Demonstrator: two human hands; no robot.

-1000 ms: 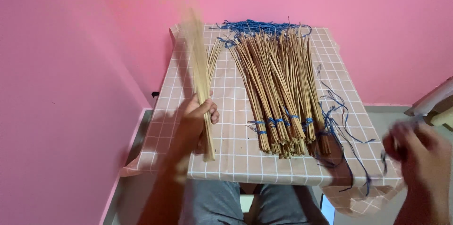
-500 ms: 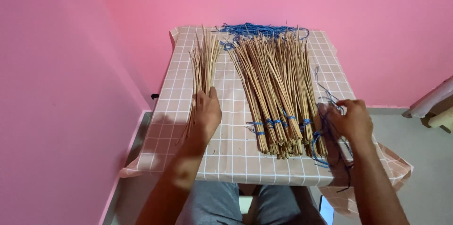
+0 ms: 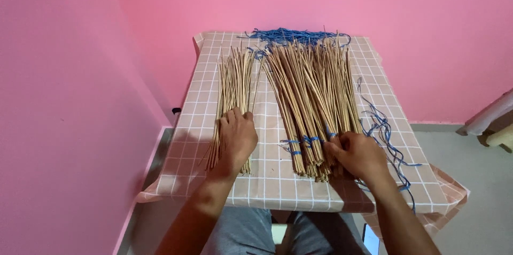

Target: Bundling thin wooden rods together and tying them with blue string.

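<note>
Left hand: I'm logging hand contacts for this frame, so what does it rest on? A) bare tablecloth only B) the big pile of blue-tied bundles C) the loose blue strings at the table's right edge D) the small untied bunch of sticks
D: the left hand lies flat on the small untied bunch of sticks, while the right hand is on the blue-tied bundles.

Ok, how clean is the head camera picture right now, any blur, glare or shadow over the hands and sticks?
Head view: sharp, no motion blur on the left hand or right hand; soft even light, no glare on the checked tablecloth; only faint shadows beside the loose sticks and tied bundles; the table edges splay slightly.
</note>
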